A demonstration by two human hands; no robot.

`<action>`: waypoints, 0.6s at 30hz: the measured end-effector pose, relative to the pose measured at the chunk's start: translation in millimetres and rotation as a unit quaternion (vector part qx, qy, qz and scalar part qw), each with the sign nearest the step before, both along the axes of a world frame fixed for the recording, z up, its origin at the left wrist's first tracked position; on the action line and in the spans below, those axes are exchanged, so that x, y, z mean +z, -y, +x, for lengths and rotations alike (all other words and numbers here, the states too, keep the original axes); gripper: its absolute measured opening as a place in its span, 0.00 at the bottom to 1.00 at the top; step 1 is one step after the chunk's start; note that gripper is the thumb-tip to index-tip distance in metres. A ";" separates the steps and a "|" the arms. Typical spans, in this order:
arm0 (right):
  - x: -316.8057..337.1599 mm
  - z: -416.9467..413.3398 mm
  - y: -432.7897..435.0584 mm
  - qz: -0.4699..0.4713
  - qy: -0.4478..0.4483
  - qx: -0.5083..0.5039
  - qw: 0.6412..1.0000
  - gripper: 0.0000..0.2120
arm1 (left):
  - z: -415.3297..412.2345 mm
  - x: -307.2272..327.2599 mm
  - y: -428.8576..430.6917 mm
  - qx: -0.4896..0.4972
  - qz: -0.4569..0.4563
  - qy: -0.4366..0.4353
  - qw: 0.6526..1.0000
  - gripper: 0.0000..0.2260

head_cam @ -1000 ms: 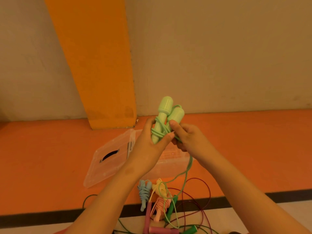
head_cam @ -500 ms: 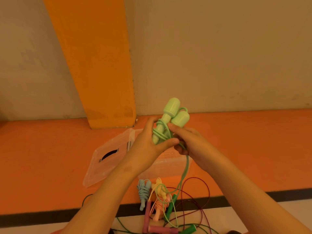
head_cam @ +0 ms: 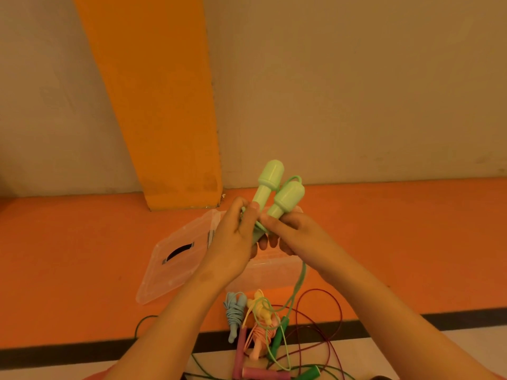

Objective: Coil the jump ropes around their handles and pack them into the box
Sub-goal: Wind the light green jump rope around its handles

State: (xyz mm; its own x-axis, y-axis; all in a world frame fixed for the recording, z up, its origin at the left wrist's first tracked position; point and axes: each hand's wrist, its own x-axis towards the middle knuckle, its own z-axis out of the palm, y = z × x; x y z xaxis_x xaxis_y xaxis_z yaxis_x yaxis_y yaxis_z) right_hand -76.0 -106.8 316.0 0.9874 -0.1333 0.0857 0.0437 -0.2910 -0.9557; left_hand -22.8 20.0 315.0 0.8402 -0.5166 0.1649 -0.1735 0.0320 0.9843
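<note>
While the two pale green handles [head_cam: 270, 193] sit side by side in my grip, heads up and tilted right, raised in the air above the clear box [head_cam: 274, 272], I judge the step as winding this rope's cord onto them. My left hand [head_cam: 233, 242] is closed round the lower shafts, thumb up against the near handle. My right hand [head_cam: 297, 234] curls in from the right, thumb pinning the green cord [head_cam: 300, 278] onto the wraps; its fingers underneath are partly hidden. A few turns are on, and a small loop pokes out behind the right handle's head. The loose cord hangs from under my right hand down into the pile.

To do it well:
- The left hand clamps both handles tight together so they don't splay.
- The right hand lays each turn snug beside the last, with light tension.
- The hanging tail looks threaded through the other ropes, so I should free it before pulling or the pile lifts.

The box is open on the orange mat [head_cam: 82, 256], with its lid [head_cam: 181, 256] flat just left of it, touching. At the mat's near edge lie a blue rope [head_cam: 234, 311], already coiled, and a yellow rope [head_cam: 262, 308] and a peach rope [head_cam: 260, 338] bundled beside it. Pink handles [head_cam: 241, 349], dark green handles [head_cam: 279, 334] and a maroon cord [head_cam: 341, 311] lie loose across the black strip [head_cam: 68, 352], not yet coiled
</note>
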 end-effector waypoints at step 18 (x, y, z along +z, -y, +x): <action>-0.4 0.2 5.4 -0.030 0.027 -0.097 0.994 0.10 | 7.8 -2.6 1.0 0.029 0.039 0.099 0.994 0.06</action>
